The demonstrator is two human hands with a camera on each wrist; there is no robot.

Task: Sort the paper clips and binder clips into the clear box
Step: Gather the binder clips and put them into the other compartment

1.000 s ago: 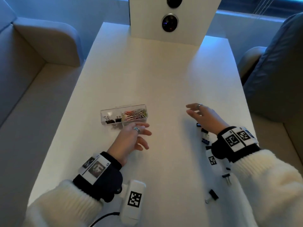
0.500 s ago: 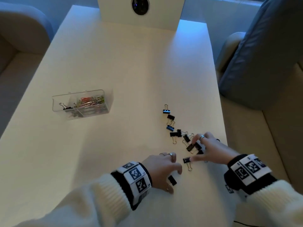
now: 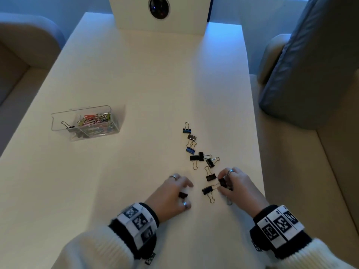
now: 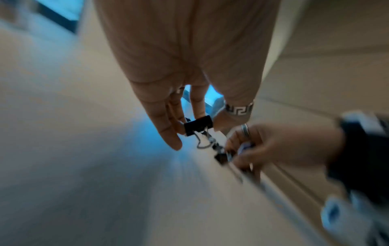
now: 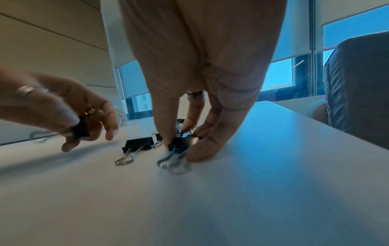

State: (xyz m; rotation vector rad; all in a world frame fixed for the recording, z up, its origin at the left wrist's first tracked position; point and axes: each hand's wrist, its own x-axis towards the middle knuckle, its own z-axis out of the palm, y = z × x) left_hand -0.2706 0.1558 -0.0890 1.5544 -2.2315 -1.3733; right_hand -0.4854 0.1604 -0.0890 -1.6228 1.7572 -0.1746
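- left hand (image 3: 171, 193) pinched one black binder clip (image 3: 183, 195)
- right hand (image 3: 239, 186) gripped another clip (image 3: 223, 182) low on the bench (image 3: 136, 74)
- clear box (image 3: 85, 121) sat well off to the left, paper clips (image 3: 97, 119) inside

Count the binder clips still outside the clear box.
10: eight loose on the table, from the farthest clip to the nearest clip; one in the left hand, one in the right hand. Others may be hidden.
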